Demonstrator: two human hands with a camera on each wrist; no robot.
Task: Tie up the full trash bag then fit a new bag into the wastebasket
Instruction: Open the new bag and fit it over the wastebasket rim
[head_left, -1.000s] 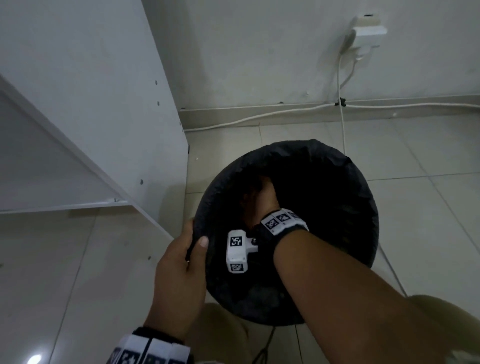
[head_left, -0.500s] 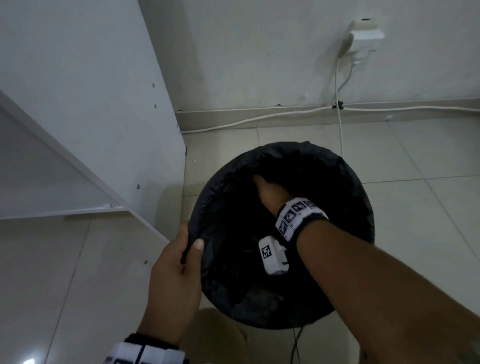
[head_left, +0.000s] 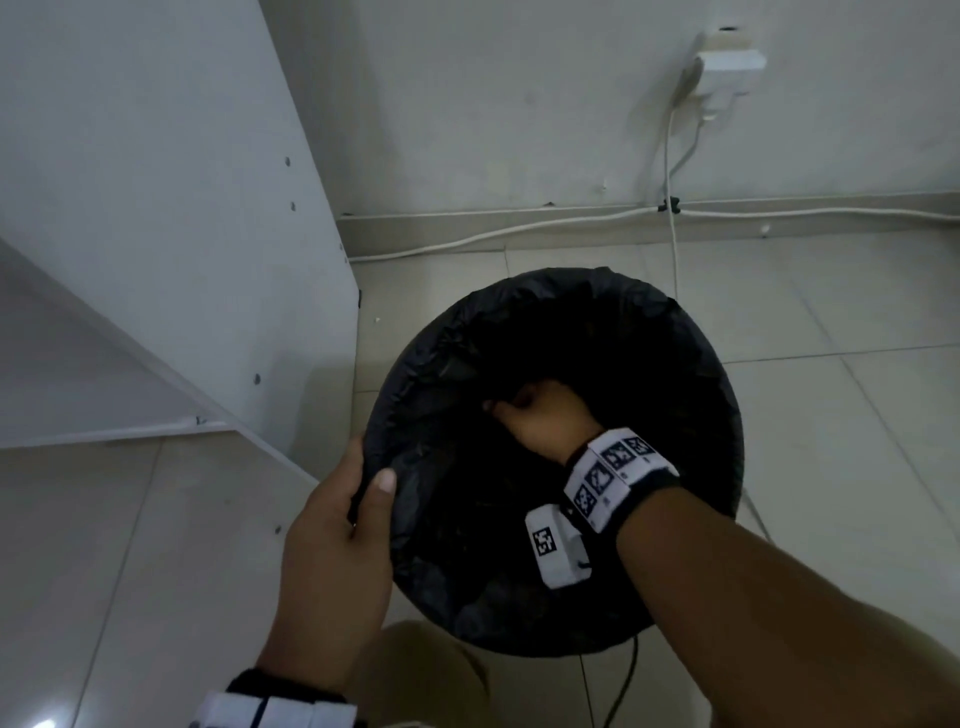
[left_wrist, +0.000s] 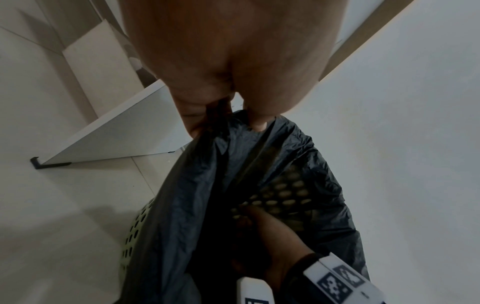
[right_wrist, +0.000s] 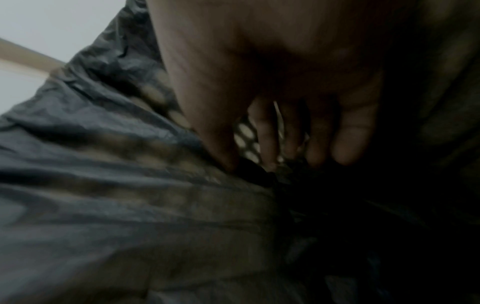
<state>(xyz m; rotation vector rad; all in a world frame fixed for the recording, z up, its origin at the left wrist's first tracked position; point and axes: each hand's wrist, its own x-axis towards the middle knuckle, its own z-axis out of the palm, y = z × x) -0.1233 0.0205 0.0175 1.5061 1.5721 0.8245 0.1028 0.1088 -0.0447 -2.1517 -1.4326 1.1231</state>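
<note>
A black trash bag (head_left: 675, 374) lines the round wastebasket, its edge folded over the rim. The basket's pale perforated wall (left_wrist: 135, 232) shows below the bag in the left wrist view. My left hand (head_left: 363, 493) grips the near-left rim, thumb on top, pinching the bag's edge (left_wrist: 228, 115). My right hand (head_left: 535, 415) is down inside the basket. Its fingers (right_wrist: 345, 148) point downward and press the bag (right_wrist: 130, 185) against the perforated wall. The basket's bottom is too dark to see.
A white cabinet panel (head_left: 156, 208) stands close to the basket's left. White cables (head_left: 519, 234) run along the skirting from a wall socket (head_left: 727, 67), and one cable (head_left: 753, 519) passes the basket's right side. My knee (head_left: 426, 675) is just in front of it on the tiled floor.
My right hand has shifted slightly inside the bag and its wrist has turned and moved right. The left hand has kept its grip on the rim.
</note>
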